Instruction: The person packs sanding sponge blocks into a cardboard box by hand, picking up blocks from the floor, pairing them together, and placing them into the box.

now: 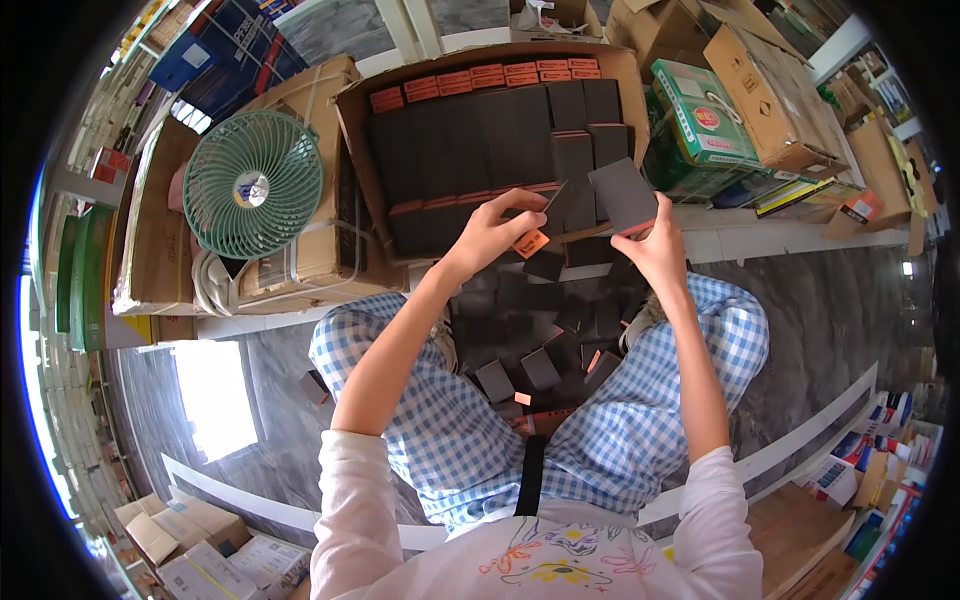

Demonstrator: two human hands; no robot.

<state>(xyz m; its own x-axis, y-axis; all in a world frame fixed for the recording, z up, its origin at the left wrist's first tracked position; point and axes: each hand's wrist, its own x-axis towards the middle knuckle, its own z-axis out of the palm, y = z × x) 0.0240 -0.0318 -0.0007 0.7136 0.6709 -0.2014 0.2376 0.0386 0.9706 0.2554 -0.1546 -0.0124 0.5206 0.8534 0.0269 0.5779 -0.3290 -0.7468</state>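
My left hand is closed on a thin black piece with an orange printed part below the fingers. Whether these are one box or two pieces I cannot tell. To its right, my right hand grips a flat black box by its lower edge, tilted over the front of the carton. Both hands are at the near side of an open cardboard carton with rows of black boxes, some showing orange printed ends. More loose black boxes lie on the floor between my legs.
A green fan stands on cardboard boxes left of the carton. To the right are a green box and a brown carton. Further cartons lie behind me at left. Shelves with goods line both sides.
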